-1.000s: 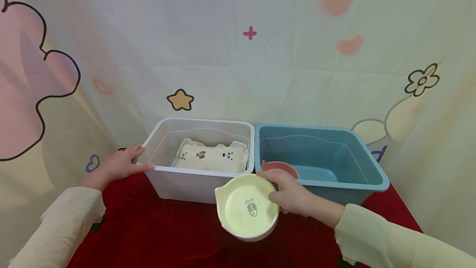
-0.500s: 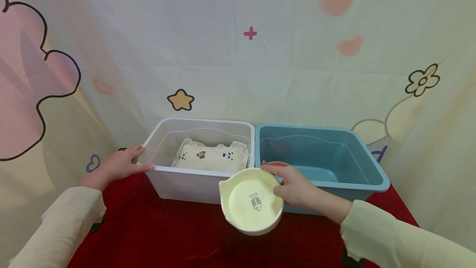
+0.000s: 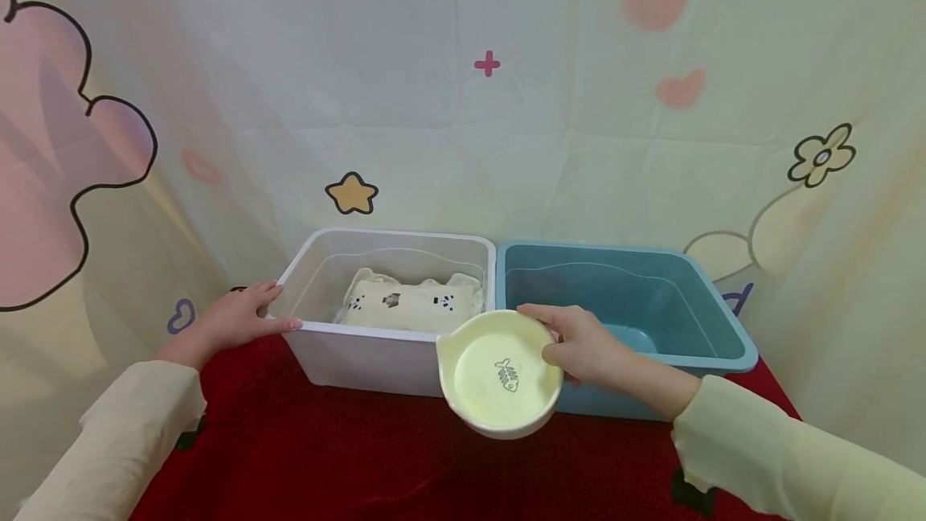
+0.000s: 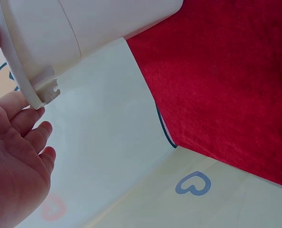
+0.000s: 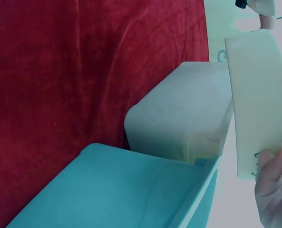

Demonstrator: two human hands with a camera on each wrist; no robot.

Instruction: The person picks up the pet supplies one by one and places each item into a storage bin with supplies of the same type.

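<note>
My right hand [image 3: 589,344] pinches the rim of a pale yellow bowl [image 3: 470,384], thumb inside and fingers beyond the edge. The bowl is tilted toward the head camera and has a fishbone print and a pointed lip. It hangs in front of where the white bin [image 3: 362,364] meets the blue-green bin [image 3: 651,260]; in the right wrist view the bowl's outer side [image 5: 257,95] shows. My left hand [image 3: 239,318] holds the white bin's front left corner, thumb along the front rim. In the left wrist view its fingers [image 4: 38,137] bend at the rim's underside.
A cream, frilled cushion-like cloth item [image 3: 405,308] with animal prints lies in the white bin. Both bins stand side by side on a red cloth [image 3: 325,457], against a printed curtain [image 3: 542,167].
My right hand has raised the yellow bowl and moved it slightly right, over the bins' front edges. The pink bowl in the blue-green bin is now hidden behind them. My left hand stays put.
</note>
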